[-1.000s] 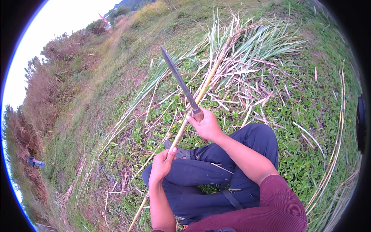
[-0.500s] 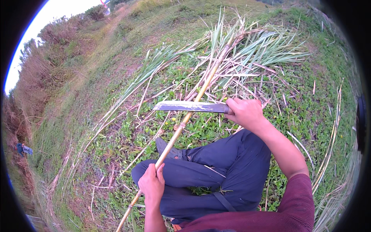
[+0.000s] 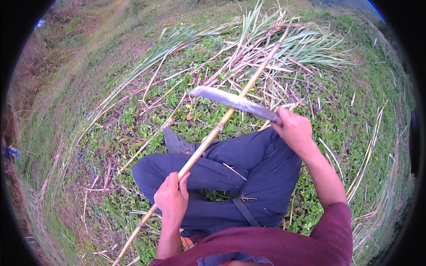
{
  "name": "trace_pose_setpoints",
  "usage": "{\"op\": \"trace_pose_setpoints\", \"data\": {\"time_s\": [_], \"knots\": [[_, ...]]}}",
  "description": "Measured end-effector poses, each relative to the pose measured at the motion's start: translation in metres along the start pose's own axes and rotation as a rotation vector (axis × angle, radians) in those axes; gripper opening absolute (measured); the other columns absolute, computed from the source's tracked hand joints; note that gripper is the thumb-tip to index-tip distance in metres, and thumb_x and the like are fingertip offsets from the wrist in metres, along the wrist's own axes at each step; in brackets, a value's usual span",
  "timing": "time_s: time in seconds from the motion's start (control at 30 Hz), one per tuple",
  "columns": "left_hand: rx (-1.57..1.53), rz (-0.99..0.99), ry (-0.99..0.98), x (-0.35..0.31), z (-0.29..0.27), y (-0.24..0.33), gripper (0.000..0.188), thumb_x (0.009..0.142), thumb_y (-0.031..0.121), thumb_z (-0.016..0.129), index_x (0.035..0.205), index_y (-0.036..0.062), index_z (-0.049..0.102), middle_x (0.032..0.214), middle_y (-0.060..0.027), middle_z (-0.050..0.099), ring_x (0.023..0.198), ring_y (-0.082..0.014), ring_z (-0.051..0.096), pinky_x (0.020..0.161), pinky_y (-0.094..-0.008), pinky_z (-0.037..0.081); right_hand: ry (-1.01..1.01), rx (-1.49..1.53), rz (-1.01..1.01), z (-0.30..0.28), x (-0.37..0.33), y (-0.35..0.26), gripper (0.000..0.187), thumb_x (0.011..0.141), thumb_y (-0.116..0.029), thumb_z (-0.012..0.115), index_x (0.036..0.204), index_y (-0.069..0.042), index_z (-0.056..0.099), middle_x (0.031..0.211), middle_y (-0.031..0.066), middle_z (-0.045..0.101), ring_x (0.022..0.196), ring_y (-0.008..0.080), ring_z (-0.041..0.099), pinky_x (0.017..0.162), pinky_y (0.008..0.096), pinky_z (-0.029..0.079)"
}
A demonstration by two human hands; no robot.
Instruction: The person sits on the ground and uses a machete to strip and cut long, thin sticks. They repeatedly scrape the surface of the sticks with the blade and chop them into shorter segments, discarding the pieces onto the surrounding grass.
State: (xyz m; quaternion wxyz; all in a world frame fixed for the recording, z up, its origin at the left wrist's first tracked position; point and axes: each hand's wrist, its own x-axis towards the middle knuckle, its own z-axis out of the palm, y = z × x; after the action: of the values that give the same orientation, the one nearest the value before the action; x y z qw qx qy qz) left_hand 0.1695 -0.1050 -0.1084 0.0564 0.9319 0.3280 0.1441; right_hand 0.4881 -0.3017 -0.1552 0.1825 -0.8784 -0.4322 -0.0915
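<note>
**Left hand grips a yellow stalk while the right hand holds a long knife across it**

At the lower edge of the frame is a maroon sleeve and shirt. Just above it, left of the lower centre, the left hand is clamped around the yellow stalk, thumb uppermost. The stalk runs through this fist: its thin lower end drops to the bottom left, and its long upper part slants away to the upper right, passing over the dark trousers of folded legs. A grey shoe shows left of centre.

Right of centre, the right hand is closed on the handle of the knife. It sits to the right of the stalk, apart from it; the blurred blade points left and crosses over the stalk. Whether metal touches stalk, I cannot tell.

Beyond, the stalk's far end lies among a heap of green and dry leaves at the upper right, with low green plants around. Brownish growth fills the upper left.
</note>
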Motion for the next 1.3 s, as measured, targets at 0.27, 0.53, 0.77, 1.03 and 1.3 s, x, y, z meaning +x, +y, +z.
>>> {"op": "trace_pose_setpoints", "data": {"time_s": [0.27, 0.53, 0.77, 1.03, 1.3], "knots": [[-0.053, -0.062, -0.066, -0.006, -0.014, 0.005, 0.026, 0.094, 0.027, 0.069, 0.082, 0.0083, 0.056, 0.068, -0.0100, 0.061, 0.056, -0.0351, 0.060, 0.051, -0.0460, 0.043, -0.010, 0.014, -0.023, -0.013, -0.003, 0.017, 0.024, 0.088, -0.028, 0.073, 0.092, -0.009, 0.057, 0.075, 0.0097, 0.069, 0.065, 0.0337, 0.068, 0.058, 0.0464, 0.053], [-0.063, -0.056, -0.061, -0.008, -0.025, 0.011, 0.027, 0.093, 0.027, 0.071, 0.082, 0.0078, 0.056, 0.066, -0.0109, 0.060, 0.055, -0.0362, 0.059, 0.049, -0.0460, 0.041, 0.057, 0.015, 0.271, -0.009, 0.030, 0.082, 0.026, 0.087, -0.032, 0.073, 0.092, -0.010, 0.060, 0.071, 0.0116, 0.068, 0.068, 0.0356, 0.068, 0.062, 0.0477, 0.053], [-0.100, -0.014, -0.034, -0.010, -0.025, 0.016, 0.023, 0.093, 0.021, 0.071, 0.082, 0.0052, 0.060, 0.062, -0.0132, 0.056, 0.050, -0.0321, 0.055, 0.048, -0.0406, 0.039, 0.130, -0.035, 0.470, -0.009, 0.039, 0.159, 0.025, 0.088, -0.032, 0.071, 0.090, -0.010, 0.060, 0.072, 0.0117, 0.069, 0.068, 0.0358, 0.068, 0.064, 0.0485, 0.054], [-0.102, -0.037, -0.005, -0.010, -0.027, 0.018, 0.020, 0.091, 0.021, 0.073, 0.084, 0.0052, 0.063, 0.064, -0.0116, 0.058, 0.051, -0.0314, 0.056, 0.048, -0.0403, 0.040, 0.056, -0.043, 0.434, -0.023, 0.051, 0.137, 0.028, 0.086, -0.034, 0.072, 0.091, -0.009, 0.062, 0.071, 0.0117, 0.069, 0.071, 0.0365, 0.069, 0.068, 0.0478, 0.056], [-0.123, -0.073, 0.013, -0.016, -0.027, 0.022, 0.022, 0.089, 0.023, 0.076, 0.084, 0.0054, 0.063, 0.062, -0.0085, 0.058, 0.049, -0.0283, 0.058, 0.047, -0.0398, 0.040, -0.146, -0.167, 0.319, -0.075, 0.079, 0.115, 0.028, 0.087, -0.035, 0.071, 0.093, -0.008, 0.065, 0.078, 0.0150, 0.070, 0.078, 0.0339, 0.071, 0.071, 0.0489, 0.056]]}}
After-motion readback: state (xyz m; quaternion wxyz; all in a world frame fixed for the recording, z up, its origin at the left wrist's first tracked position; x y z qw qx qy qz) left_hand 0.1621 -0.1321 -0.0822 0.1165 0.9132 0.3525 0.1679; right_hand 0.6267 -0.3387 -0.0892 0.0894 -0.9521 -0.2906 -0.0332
